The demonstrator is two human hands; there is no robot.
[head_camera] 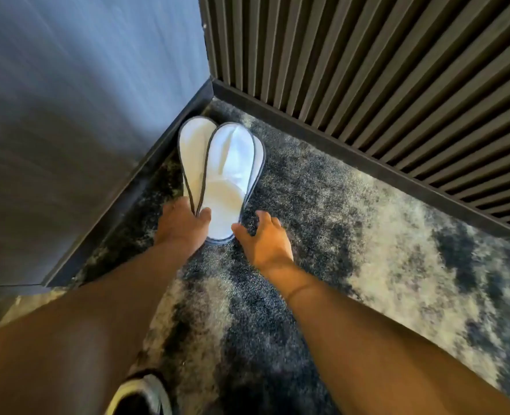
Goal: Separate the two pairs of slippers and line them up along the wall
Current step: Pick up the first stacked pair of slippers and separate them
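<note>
Down in the corner where the smooth wall (68, 115) is meeting the slatted wall (382, 70), the white slippers (232, 163) are lying on the mottled carpet (322, 205), toes pointing away from the person. The left slipper (192, 151) is sitting just beyond the left hand (182, 224), alongside the dark skirting (146, 163) of the smooth wall. The right stack (231, 175) is lying between the two hands, overlapping the left slipper near the toe; a second rim is showing along its far-right side, so at least one more slipper is lying beneath it. How many are stacked in all, cannot tell. The left grip is resting on the heel ends where the two dark-edged rims are converging, thumb touching the right stack; fingers are hidden from view, so whether this grip is closed on anything cannot be told. The right hand (262, 238) is sitting on the carpet just right of the stack's heel, grip open, fingers spread, thumb tip touching the heel edge. A shoe (141, 395) is showing at the lower edge, under the left forearm.
</note>
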